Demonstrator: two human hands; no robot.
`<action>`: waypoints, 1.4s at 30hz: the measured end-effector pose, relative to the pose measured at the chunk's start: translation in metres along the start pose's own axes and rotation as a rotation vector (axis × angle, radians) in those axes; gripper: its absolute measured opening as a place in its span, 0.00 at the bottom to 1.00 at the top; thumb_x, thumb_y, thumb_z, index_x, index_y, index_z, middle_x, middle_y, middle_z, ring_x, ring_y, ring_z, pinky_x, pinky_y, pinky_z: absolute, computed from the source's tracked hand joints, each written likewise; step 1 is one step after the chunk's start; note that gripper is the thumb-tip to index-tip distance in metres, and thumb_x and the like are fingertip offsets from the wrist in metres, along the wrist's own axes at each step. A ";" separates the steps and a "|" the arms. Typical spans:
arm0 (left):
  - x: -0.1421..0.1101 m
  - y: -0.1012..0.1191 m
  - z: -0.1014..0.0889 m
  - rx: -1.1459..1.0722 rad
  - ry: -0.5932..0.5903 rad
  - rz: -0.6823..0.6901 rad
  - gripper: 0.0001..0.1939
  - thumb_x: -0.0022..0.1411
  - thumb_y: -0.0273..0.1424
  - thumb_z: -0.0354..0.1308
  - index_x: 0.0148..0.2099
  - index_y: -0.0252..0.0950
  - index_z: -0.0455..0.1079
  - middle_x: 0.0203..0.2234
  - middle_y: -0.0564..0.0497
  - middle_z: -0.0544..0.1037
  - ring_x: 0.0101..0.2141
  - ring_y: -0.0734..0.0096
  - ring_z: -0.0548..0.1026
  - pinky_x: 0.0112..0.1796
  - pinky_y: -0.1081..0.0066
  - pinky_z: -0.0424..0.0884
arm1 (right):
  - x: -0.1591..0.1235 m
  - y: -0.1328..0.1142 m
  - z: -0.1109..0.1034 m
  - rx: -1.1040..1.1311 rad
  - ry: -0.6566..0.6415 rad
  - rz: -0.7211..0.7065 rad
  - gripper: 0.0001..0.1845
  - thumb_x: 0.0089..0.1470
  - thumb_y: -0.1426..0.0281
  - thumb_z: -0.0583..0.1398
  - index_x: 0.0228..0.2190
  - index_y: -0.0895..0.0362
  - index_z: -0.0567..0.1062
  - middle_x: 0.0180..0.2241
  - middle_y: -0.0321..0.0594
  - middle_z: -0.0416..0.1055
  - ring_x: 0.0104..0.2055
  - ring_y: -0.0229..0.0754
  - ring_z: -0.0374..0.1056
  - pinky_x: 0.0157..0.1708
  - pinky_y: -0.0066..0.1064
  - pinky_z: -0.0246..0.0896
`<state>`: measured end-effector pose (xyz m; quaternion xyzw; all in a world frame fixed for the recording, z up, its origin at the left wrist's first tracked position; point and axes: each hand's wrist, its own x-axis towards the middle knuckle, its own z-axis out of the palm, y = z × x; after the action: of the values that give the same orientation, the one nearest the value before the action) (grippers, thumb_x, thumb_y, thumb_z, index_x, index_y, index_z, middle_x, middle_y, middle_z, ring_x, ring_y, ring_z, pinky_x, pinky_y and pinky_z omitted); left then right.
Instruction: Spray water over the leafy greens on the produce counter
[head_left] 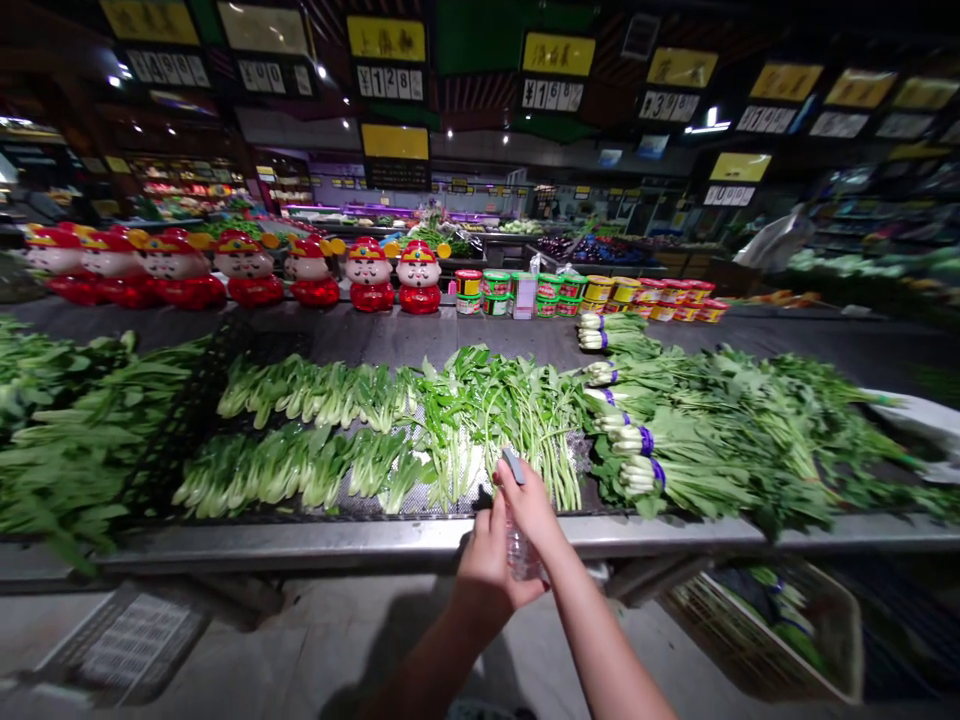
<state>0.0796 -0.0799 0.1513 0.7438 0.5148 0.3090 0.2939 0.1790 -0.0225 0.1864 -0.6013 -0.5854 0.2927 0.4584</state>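
Note:
A clear plastic spray bottle (pixel 519 552) with a grey head is held between both hands, over the front edge of the vegetable counter. My left hand (pixel 487 568) wraps round its clear body from the left. Higher up, my right hand (pixel 531 508) is closed about its top, with the grey piece showing above the fingers. Just beyond the hands lie leafy green stems (pixel 536 420) on a perforated tray (pixel 469 478). Rows of small bok choy (pixel 319 465) spread to the left. To the right are bunches of greens (pixel 637 474) tied with purple bands.
A metal rail (pixel 337 545) runs along the counter front. Red figurine containers (pixel 371 275) and stacked small tubs (pixel 559 292) line the back. Price signs (pixel 390 82) hang overhead. Beneath the counter stand a crate of vegetables (pixel 847 640) and a grey crate (pixel 135 645).

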 end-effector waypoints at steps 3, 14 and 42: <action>-0.007 -0.010 0.004 0.048 0.085 0.052 0.59 0.37 0.35 0.68 0.65 0.33 0.38 0.49 0.43 0.65 0.43 0.57 0.71 0.48 0.67 0.70 | -0.003 0.005 0.010 0.017 -0.008 0.006 0.21 0.55 0.53 0.51 0.25 0.56 0.70 0.25 0.40 0.69 0.27 0.42 0.65 0.29 0.33 0.59; -0.018 -0.008 -0.008 -0.016 0.036 -0.064 0.58 0.35 0.30 0.67 0.65 0.28 0.39 0.49 0.38 0.65 0.45 0.53 0.69 0.49 0.60 0.68 | -0.009 0.011 0.026 0.005 -0.068 0.011 0.24 0.55 0.51 0.50 0.27 0.57 0.71 0.27 0.42 0.71 0.30 0.44 0.66 0.33 0.34 0.60; -0.039 -0.021 -0.015 -0.133 -0.084 -0.219 0.57 0.40 0.28 0.63 0.65 0.33 0.29 0.52 0.40 0.61 0.47 0.57 0.66 0.47 0.66 0.65 | -0.023 0.022 0.054 0.005 -0.137 -0.001 0.21 0.55 0.53 0.50 0.28 0.57 0.71 0.29 0.41 0.72 0.32 0.44 0.67 0.35 0.35 0.61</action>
<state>0.0451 -0.1090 0.1388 0.6743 0.5586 0.2772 0.3955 0.1378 -0.0310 0.1403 -0.5784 -0.6148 0.3346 0.4190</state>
